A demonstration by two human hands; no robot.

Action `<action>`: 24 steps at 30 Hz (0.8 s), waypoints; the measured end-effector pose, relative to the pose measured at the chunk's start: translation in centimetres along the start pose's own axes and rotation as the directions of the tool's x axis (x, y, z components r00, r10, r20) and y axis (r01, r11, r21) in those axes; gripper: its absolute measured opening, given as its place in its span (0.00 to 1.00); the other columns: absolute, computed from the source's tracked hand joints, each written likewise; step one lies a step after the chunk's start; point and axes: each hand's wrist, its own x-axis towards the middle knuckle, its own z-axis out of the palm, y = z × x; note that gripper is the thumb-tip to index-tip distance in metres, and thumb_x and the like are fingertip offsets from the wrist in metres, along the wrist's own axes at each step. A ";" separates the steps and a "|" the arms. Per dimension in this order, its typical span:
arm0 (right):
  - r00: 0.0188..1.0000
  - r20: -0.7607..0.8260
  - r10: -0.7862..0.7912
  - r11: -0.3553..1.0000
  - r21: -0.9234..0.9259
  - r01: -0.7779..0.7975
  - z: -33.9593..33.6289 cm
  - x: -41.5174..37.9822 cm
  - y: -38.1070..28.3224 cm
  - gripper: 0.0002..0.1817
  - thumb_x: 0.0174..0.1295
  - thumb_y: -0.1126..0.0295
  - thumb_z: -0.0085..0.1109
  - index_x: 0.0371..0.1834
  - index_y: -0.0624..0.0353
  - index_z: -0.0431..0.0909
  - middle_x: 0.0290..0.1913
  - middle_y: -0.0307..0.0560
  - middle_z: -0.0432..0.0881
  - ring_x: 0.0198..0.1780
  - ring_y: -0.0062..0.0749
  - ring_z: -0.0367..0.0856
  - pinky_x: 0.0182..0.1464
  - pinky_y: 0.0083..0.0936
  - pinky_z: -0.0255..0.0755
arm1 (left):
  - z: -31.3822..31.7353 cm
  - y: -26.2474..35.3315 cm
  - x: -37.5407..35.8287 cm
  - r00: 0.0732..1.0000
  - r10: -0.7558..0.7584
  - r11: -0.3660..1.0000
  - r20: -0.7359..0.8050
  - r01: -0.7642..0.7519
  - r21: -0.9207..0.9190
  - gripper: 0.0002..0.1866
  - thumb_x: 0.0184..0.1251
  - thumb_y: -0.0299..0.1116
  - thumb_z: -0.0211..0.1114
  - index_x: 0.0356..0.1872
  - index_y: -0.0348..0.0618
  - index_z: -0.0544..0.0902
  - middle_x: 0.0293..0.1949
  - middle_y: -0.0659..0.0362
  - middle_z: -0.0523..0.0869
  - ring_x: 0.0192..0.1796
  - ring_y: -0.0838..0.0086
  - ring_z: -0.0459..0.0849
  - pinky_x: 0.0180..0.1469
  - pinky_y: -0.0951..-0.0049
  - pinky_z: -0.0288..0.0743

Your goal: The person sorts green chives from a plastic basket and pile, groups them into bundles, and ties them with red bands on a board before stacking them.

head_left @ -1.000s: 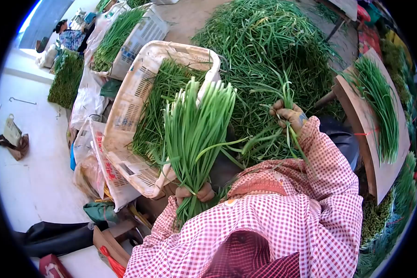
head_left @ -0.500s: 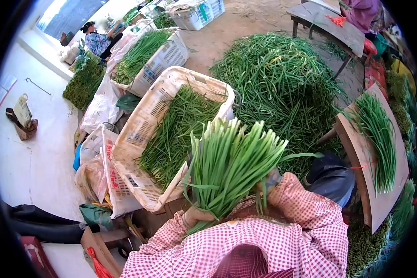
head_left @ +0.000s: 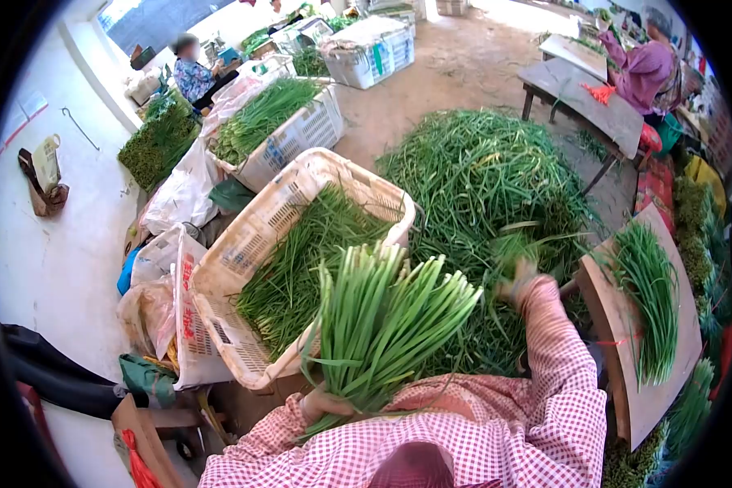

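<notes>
My left hand [head_left: 327, 404] is closed around the lower part of a thick bunch of garlic chives [head_left: 374, 325]. The pale cut ends fan upward and to the right, and the leaf ends hang by my lap. Away from the bunch, my right hand [head_left: 519, 283] is stretched out over the big heap of loose green leaves [head_left: 480, 175]. Motion smears its fingers, and some blurred leaves show just above them. A cream plastic crate [head_left: 240, 244], partly filled with chives, stands left of the bunch and close to it.
At the right, a low board stand [head_left: 671, 350] bears a tied chive bundle [head_left: 647, 301]. More chives fill a white crate [head_left: 321, 122] behind. A dark low table [head_left: 581, 102] stands at the back right. Two people [head_left: 651, 73] sit farther off, one on each side.
My right hand has left the bunch and moved right and up over the leaf heap. My left hand keeps its hold on the bunch. The view has tilted up somewhat.
</notes>
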 end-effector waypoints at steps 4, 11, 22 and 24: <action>0.926 0.131 -0.353 0.896 0.332 0.295 1.2 -5.4 -1.8 0.47 0.62 0.39 0.52 0.77 0.56 0.48 0.76 0.58 0.52 0.76 0.49 0.55 0.75 0.41 0.53 | -1.0 3.5 0.4 0.991 0.133 0.962 -0.016 -0.125 0.242 0.43 0.50 0.20 0.69 0.72 0.44 0.63 0.69 0.51 0.69 0.71 0.56 0.67 0.73 0.54 0.56; 0.764 -0.354 -0.540 -0.801 0.495 -0.337 4.4 -10.3 -8.7 0.47 0.60 0.25 0.38 0.72 0.50 0.59 0.72 0.53 0.62 0.73 0.50 0.60 0.72 0.58 0.53 | 7.3 7.3 2.9 0.941 0.108 -0.430 0.321 -0.247 0.868 0.34 0.59 0.31 0.67 0.69 0.44 0.66 0.62 0.52 0.74 0.64 0.55 0.71 0.68 0.57 0.61; 0.707 -0.378 -0.598 -0.785 0.455 -0.420 4.9 -10.7 -4.3 0.35 0.68 0.37 0.42 0.69 0.50 0.65 0.58 0.56 0.78 0.59 0.46 0.77 0.60 0.49 0.74 | 4.6 3.3 4.7 0.935 -0.097 0.040 0.341 -0.339 0.940 0.48 0.51 0.40 0.77 0.70 0.35 0.60 0.69 0.37 0.60 0.72 0.50 0.61 0.71 0.57 0.58; 0.662 -0.410 -0.627 -0.761 0.502 -0.411 4.9 -9.9 -3.7 0.26 0.72 0.51 0.48 0.67 0.51 0.67 0.54 0.53 0.80 0.51 0.39 0.81 0.48 0.37 0.82 | 3.2 5.2 6.2 0.904 -0.020 0.113 0.426 -0.421 0.900 0.50 0.48 0.37 0.78 0.71 0.38 0.58 0.70 0.40 0.60 0.73 0.52 0.60 0.73 0.58 0.55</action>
